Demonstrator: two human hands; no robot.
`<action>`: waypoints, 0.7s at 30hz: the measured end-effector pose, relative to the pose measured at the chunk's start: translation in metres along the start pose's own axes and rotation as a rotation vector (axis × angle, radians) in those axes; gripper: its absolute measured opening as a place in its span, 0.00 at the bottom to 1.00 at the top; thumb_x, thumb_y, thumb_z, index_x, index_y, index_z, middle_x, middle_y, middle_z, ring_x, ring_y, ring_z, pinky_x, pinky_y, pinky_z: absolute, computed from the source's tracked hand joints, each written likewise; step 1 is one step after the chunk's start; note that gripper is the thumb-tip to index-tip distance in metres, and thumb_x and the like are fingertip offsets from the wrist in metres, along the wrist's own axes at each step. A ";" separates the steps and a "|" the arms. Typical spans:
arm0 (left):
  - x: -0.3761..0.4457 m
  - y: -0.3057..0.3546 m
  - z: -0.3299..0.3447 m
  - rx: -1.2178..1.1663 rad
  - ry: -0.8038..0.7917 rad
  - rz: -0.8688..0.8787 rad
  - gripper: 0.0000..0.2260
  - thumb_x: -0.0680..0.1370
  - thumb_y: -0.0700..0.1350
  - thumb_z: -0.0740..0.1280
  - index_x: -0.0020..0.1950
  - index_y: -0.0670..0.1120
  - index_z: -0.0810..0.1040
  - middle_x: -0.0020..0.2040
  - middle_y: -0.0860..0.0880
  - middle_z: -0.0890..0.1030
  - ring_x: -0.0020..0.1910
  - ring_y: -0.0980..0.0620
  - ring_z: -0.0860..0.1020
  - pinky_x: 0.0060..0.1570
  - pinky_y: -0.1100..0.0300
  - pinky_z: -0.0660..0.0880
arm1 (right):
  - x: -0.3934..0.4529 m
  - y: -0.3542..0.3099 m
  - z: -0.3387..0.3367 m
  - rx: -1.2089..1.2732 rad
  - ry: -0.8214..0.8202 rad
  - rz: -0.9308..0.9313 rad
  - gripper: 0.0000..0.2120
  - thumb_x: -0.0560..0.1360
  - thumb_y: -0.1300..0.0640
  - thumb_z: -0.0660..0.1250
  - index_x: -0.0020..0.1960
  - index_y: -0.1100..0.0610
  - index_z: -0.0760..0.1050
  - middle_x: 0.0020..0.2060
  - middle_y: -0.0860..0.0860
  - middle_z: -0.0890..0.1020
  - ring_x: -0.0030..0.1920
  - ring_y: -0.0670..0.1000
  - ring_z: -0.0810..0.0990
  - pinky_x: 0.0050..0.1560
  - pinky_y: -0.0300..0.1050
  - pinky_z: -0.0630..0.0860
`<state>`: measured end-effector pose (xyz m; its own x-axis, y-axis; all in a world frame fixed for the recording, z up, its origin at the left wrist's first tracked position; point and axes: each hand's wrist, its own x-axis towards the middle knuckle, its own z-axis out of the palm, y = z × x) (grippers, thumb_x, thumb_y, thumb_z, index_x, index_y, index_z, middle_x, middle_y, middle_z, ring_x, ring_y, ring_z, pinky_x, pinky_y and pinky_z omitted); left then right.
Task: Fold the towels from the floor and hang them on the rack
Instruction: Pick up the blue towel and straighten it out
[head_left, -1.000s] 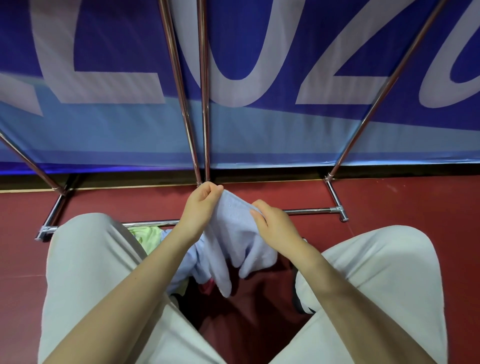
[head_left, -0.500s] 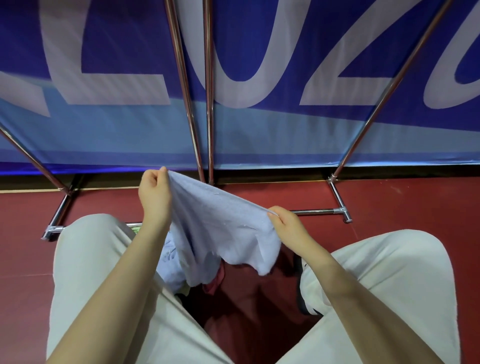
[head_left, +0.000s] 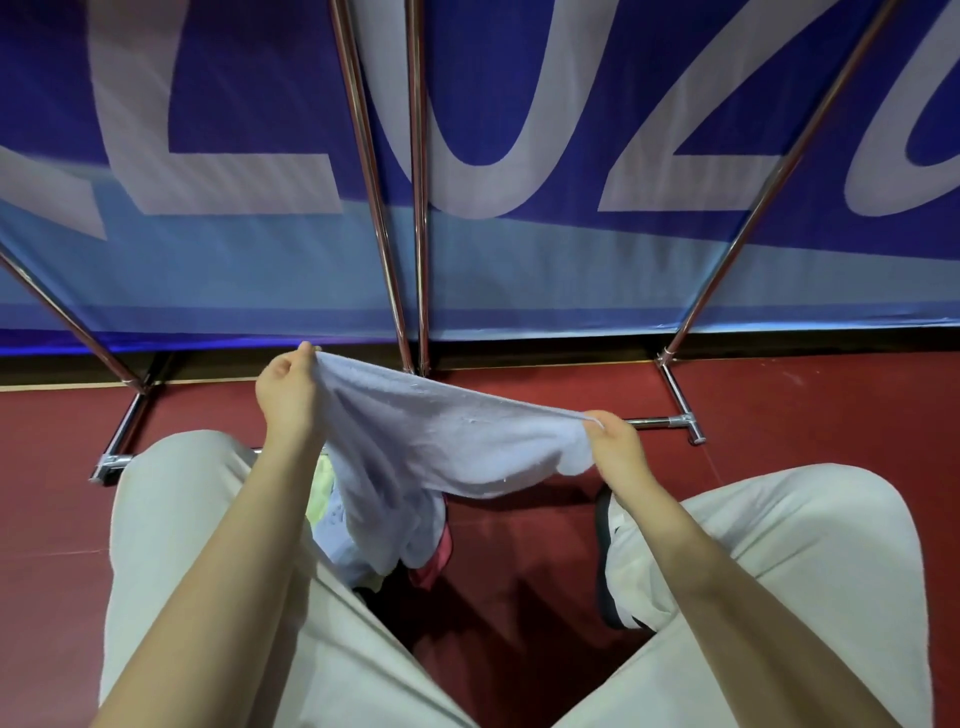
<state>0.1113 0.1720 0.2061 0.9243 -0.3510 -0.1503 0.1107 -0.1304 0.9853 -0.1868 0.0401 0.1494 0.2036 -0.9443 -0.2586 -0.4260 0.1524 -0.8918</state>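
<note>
I see the left hand (head_left: 287, 396) with its grip pinched on one top corner of the pale blue towel (head_left: 441, 441), and the right hand (head_left: 615, 447) with its grip pinched on the other corner, the top edge stretched between them. The cloth sags below both grips toward the red floor (head_left: 779, 410). Under the left grip lie more towels (head_left: 324, 493), yellow-green, blue and pink. Beyond both grips stands the chrome rack (head_left: 415, 208).

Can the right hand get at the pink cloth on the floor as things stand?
Probably not: the right hand is pinching the light blue towel, which drapes over most of the pink cloth.
</note>
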 end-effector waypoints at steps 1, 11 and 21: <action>-0.002 -0.001 0.002 0.007 -0.033 -0.002 0.17 0.80 0.47 0.63 0.31 0.49 0.66 0.31 0.52 0.63 0.30 0.56 0.61 0.32 0.61 0.60 | 0.000 -0.004 -0.001 0.117 0.042 0.038 0.11 0.80 0.65 0.56 0.55 0.63 0.77 0.46 0.53 0.78 0.47 0.52 0.75 0.41 0.39 0.71; -0.058 -0.012 0.052 0.110 -0.502 0.089 0.17 0.81 0.45 0.63 0.33 0.49 0.65 0.29 0.54 0.64 0.28 0.58 0.61 0.29 0.63 0.59 | -0.033 -0.040 0.029 0.207 -0.192 -0.105 0.07 0.78 0.58 0.63 0.54 0.54 0.78 0.45 0.47 0.80 0.47 0.43 0.78 0.46 0.29 0.71; -0.078 -0.019 0.071 0.117 -0.765 0.174 0.14 0.82 0.42 0.62 0.36 0.47 0.68 0.27 0.60 0.70 0.28 0.63 0.66 0.31 0.71 0.64 | -0.029 -0.041 0.042 -0.008 -0.392 -0.257 0.04 0.76 0.58 0.67 0.42 0.55 0.77 0.38 0.44 0.78 0.42 0.42 0.75 0.47 0.34 0.70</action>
<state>0.0115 0.1359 0.1936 0.4124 -0.9096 -0.0508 -0.0911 -0.0966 0.9911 -0.1385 0.0731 0.1778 0.6206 -0.7693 -0.1516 -0.3242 -0.0757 -0.9429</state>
